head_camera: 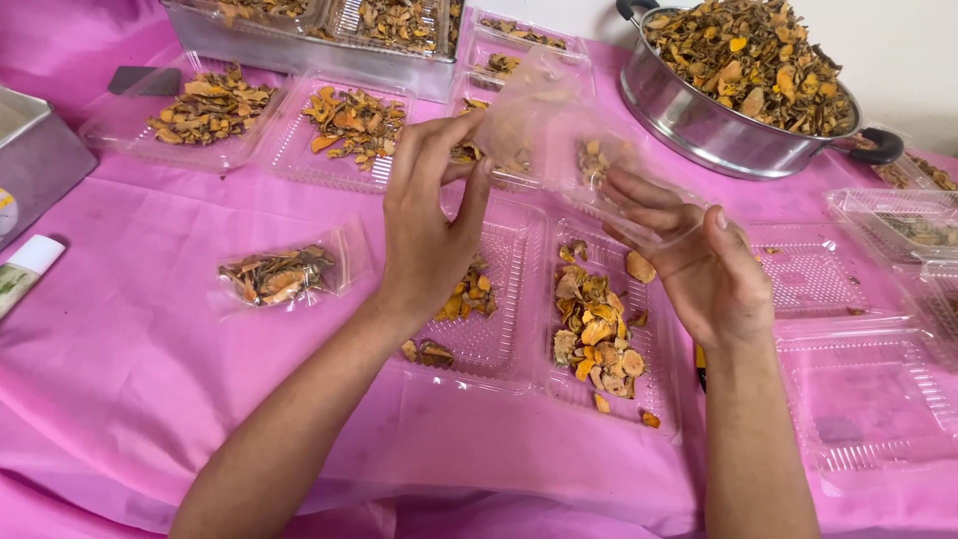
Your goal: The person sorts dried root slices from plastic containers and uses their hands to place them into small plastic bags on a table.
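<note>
My left hand [431, 215] and my right hand [694, 262] hold a clear plastic bag [559, 150] between them, raised above the table. The left pinches the bag's near edge; the right supports it from below with fingers spread under it. A few dried orange-yellow slices [597, 155] lie inside the bag. Beneath the hands an open clear clamshell tray [519, 339] holds more dried slices [591, 324], mostly in its right half.
A filled, closed clear bag [284, 271] lies to the left on the pink tablecloth. A steel pot [718, 125] heaped with dried slices stands at the back right. Clear trays [299, 145] with slices sit behind, empty clamshells [868, 399] at right, a metal tray [289, 45] at the back.
</note>
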